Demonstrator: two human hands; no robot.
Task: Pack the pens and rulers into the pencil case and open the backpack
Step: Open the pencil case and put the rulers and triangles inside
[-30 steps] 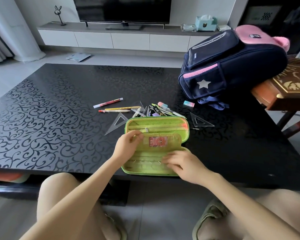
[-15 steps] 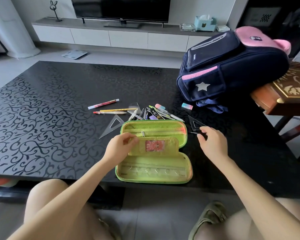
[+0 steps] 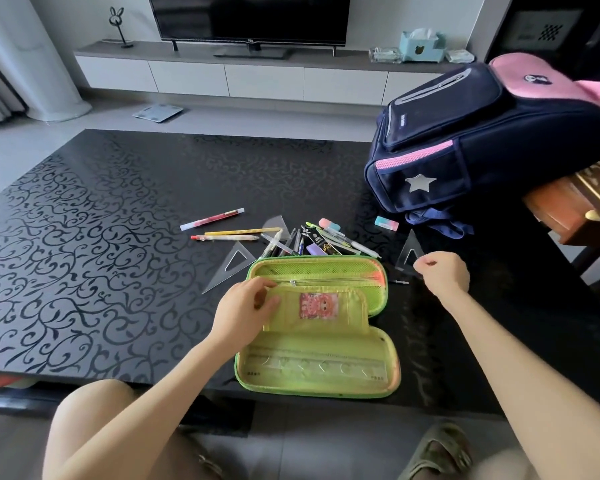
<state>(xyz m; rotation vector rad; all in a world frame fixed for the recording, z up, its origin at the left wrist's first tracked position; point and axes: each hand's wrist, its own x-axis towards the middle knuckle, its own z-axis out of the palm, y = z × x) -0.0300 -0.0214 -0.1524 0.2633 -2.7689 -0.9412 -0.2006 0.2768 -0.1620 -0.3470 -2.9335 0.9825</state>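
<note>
Left hand (image 3: 246, 306): we pin the inner flap of the open green pencil case (image 3: 317, 327), fingers curled on it.
Right hand (image 3: 442, 273): we pinch a clear set square (image 3: 409, 252), tilted up off the bench (image 3: 118, 237).
Pens (image 3: 291, 240): heaped just behind the case.
Backpack (image 3: 482, 140): far right, zipped.

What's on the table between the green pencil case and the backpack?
In the head view, a clear triangle ruler pinched by the right hand, and a pink-and-blue eraser lie between the pencil case and backpack.
</note>
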